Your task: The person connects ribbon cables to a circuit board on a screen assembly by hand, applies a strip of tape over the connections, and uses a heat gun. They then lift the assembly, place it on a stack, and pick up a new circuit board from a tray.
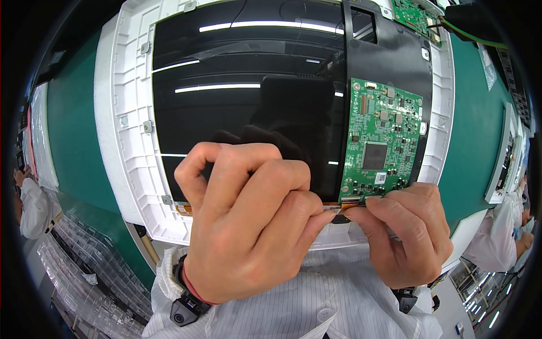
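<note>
Orange ribbon (352,206) at lower edge of green board (388,127). Probably light, bendy, crease-prone; best held flat by sides. Left hand (248,217), right hand (411,229) curled, fingertips nearly closed at ribbon; cannot tell grip.

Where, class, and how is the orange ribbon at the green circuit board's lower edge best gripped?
Probably at its near edge, in a light pinch, coming from the wearer's side with the right hand. The orange ribbon looks thin and flat, and the green circuit board lies beyond it, leaving the near side easier to reach.
</note>
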Demonstrator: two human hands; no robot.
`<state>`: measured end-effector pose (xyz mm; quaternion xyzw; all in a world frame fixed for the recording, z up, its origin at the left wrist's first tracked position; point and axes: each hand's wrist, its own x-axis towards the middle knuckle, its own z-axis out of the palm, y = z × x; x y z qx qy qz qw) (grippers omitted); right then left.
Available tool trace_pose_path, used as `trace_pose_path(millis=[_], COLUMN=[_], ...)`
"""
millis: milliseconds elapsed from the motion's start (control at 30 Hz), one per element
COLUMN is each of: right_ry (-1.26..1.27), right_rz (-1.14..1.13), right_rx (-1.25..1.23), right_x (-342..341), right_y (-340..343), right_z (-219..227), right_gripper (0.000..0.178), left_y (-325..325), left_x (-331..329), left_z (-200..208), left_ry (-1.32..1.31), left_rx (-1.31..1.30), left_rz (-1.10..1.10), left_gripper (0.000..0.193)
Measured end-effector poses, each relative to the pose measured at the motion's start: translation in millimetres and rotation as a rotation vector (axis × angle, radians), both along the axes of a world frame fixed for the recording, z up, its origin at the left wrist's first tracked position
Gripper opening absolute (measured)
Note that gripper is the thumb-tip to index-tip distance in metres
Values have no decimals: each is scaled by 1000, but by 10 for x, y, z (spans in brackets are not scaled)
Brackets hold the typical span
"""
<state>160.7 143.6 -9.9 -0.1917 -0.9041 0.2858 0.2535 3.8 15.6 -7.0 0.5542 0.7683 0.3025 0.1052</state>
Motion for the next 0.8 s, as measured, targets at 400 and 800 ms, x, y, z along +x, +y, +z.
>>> trace_pose_path(millis=[400, 800], right_ry=[-41, -48], right_rz=[4, -7], right_rx=[-42, -64], right_x=[14, 14], right_y=[13, -6], right_z=[4, 5], right_gripper=[36, 38], left_y=[-2, 45], left_x=[2, 39], left_z=[-18, -18], left_ry=[12, 27], left_rx=[4, 10], left_rz=[3, 17], left_gripper=[27, 27])
